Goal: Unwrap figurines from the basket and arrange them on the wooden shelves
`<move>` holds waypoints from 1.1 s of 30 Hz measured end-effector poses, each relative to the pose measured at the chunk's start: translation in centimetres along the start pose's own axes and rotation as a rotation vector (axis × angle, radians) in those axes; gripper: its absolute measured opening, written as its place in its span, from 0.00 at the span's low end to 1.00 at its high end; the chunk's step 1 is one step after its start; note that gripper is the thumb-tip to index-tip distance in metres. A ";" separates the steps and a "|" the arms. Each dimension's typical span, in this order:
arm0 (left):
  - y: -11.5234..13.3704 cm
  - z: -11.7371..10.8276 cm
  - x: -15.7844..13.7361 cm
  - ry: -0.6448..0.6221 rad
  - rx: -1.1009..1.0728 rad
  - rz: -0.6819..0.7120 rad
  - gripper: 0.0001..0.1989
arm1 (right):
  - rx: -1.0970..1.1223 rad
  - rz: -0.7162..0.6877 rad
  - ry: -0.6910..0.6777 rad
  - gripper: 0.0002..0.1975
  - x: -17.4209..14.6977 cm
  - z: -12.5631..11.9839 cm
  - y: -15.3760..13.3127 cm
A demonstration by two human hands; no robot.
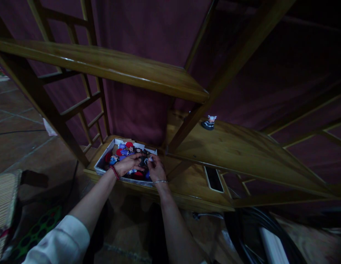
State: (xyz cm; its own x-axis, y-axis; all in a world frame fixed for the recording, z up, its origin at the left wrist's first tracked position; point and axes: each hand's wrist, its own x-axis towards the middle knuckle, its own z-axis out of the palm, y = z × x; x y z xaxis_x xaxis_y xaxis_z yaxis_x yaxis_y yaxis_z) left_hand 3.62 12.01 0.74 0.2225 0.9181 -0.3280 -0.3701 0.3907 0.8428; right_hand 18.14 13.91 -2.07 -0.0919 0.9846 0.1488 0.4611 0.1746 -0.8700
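Note:
A shallow white cardboard box (100,165) sits on the low wooden shelf, full of small figurines in red, blue and purple. Both my hands are inside it. My right hand (157,170), with a silver bangle at the wrist, pinches a small figurine (144,160) with a dark base and a whitish top. From the other side my left hand (128,165), wearing a red bead bracelet, reaches its spread fingers to the dark base; whether they grip it is unclear. Fingers hide part of that figurine and of those below.
A similar figurine (209,123) with a dark base stands on the higher shelf (231,143) to the right. A phone-like black object with a light rim (213,179) lies on the lower shelf. Another thick shelf board (118,69) and a slanting post (192,121) frame the space above the box.

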 end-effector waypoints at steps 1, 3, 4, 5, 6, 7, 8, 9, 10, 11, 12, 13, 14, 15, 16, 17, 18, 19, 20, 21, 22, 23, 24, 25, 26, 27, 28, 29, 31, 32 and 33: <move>0.0 0.0 0.0 -0.002 -0.004 0.002 0.18 | 0.005 0.008 0.001 0.14 0.0 0.0 0.0; -0.1 0.0 0.0 0.001 -0.004 0.000 0.18 | 0.015 0.024 0.003 0.14 0.0 0.0 0.0; -0.1 0.0 0.1 0.001 -0.003 0.000 0.18 | 0.022 0.026 0.002 0.14 0.0 0.0 0.0; -0.1 0.0 0.1 0.001 -0.006 0.002 0.18 | 0.029 0.025 0.000 0.14 0.0 0.0 0.1; -0.1 0.0 0.1 -0.003 -0.010 0.004 0.17 | 0.034 0.023 -0.001 0.14 0.0 0.0 0.1; -0.1 0.0 0.1 -0.005 -0.015 0.007 0.17 | 0.037 0.021 -0.002 0.14 0.0 0.0 0.1; -0.1 0.0 0.1 -0.007 -0.018 0.009 0.17 | 0.039 0.021 -0.004 0.14 0.0 0.0 0.2; -0.1 0.1 0.1 -0.006 -0.017 0.008 0.17 | 0.041 0.021 -0.005 0.14 0.0 0.0 0.2; -0.1 0.1 0.1 -0.006 -0.014 0.005 0.17 | 0.045 0.022 -0.008 0.14 0.0 0.0 0.3; -0.1 0.1 0.1 -0.005 -0.011 0.002 0.17 | 0.048 0.020 -0.010 0.14 0.0 0.0 0.3; -0.1 0.2 0.1 -0.005 -0.007 0.000 0.17 | 0.051 0.019 -0.010 0.13 0.0 0.0 0.4; -0.1 0.2 0.1 -0.004 -0.004 0.000 0.17 | 0.052 0.018 -0.011 0.13 0.0 0.0 0.4; -0.1 0.2 0.1 -0.004 -0.002 0.001 0.17 | 0.052 0.017 -0.011 0.13 0.0 0.0 0.4; -0.1 0.2 0.1 -0.002 -0.002 0.003 0.17 | 0.051 0.014 -0.010 0.13 0.0 0.0 0.4; -0.1 0.2 0.1 0.000 -0.002 0.006 0.17 | 0.053 0.010 -0.008 0.13 0.0 -0.1 0.3; -0.1 0.1 0.1 0.001 -0.004 0.008 0.17 | 0.056 0.006 -0.007 0.14 0.0 -0.1 0.3; 0.0 0.1 0.1 0.002 -0.007 0.010 0.16 | 0.062 0.003 -0.008 0.14 -0.1 -0.2 0.2; 0.0 0.1 0.1 0.004 -0.010 0.012 0.16 | 0.071 0.002 -0.010 0.14 -0.1 -0.3 0.1; 0.0 0.1 0.1 0.006 -0.013 0.012 0.16 | 0.080 0.005 -0.013 0.14 -0.2 -0.4 0.0; 0.0 0.2 0.1 0.008 -0.014 0.013 0.15 | 0.088 0.009 -0.013 0.14 -0.2 -0.4 -0.1; 0.1 0.2 0.0 0.010 -0.014 0.012 0.15 | 0.092 0.015 -0.012 0.14 -0.2 -0.5 -0.2; 0.1 0.3 0.0 0.013 -0.014 0.010 0.15 | 0.093 0.019 -0.010 0.14 -0.3 -0.5 -0.3; 0.2 0.4 -0.1 0.013 -0.016 0.010 0.15 | 0.093 0.017 -0.007 0.14 -0.3 -0.6 -0.4; 0.2 0.5 -0.1 0.011 -0.022 0.009 0.15 | 0.090 0.012 -0.005 0.14 -0.4 -0.6 -0.4; 0.2 0.6 -0.2 0.011 -0.028 0.007 0.15 | 0.089 0.005 -0.004 0.14 -0.5 -0.6 -0.5; 0.2 0.7 -0.3 0.015 -0.034 0.005 0.15 | 0.087 -0.002 -0.005 0.14 -0.6 -0.7 -0.5; 0.1 0.7 -0.4 0.019 -0.041 0.002 0.14 | 0.085 -0.007 -0.005 0.14 -0.7 -0.7 -0.5; 0.0 0.8 -0.5 0.026 -0.049 0.000 0.14 | 0.081 -0.007 -0.004 0.13 -0.8 -0.7 -0.5; -0.1 0.8 -0.9 0.042 -0.061 0.005 0.13 | 0.068 -0.001 -0.012 0.13 -1.2 -0.9 -0.7; -0.2 0.8 -1.1 0.053 -0.069 0.014 0.13 | 0.063 0.002 -0.020 0.13 -1.4 -1.0 -0.9; -0.3 0.9 -1.4 0.062 -0.071 0.027 0.13 | 0.060 -0.002 -0.030 0.13 -1.6 -1.1 -1.1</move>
State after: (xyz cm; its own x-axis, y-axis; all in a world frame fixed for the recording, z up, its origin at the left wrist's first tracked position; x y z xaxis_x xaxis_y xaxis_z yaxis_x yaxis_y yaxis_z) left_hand 4.19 10.60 1.34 0.1562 0.9297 -0.3334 -0.4388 0.3678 0.8199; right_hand 18.76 12.12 -0.86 -0.1191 0.9834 0.1371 0.4076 0.1744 -0.8964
